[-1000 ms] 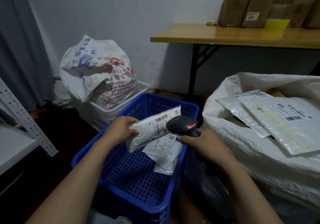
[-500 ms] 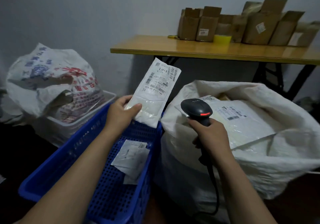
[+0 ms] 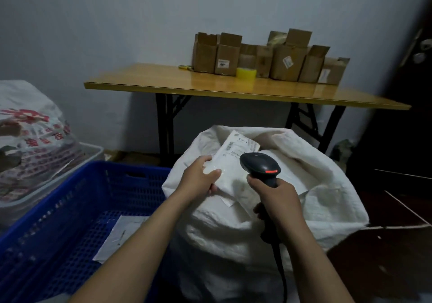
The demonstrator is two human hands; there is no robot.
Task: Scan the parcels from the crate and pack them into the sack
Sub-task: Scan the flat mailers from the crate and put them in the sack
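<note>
Dropping this parcel (image 3: 230, 162) in: left hand (image 3: 201, 177) has its fingers clamped on the near edge, holding it over the sack (image 3: 327, 199) mouth; right hand (image 3: 278, 201) grips the scanner (image 3: 258, 163). I'd lay it flat toward the far rim (stacks neater). A second parcel (image 3: 121, 235) lies in the crate (image 3: 70, 197).

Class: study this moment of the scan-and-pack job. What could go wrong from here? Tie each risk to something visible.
1. The left hand grips the parcel by one end over the sack, which looks full; dropped there, it might slide out.
2. The scanner in the right hand trails a cable beside the sack; it might snag.
3. A second parcel lies in the crate and could be missed.
</note>
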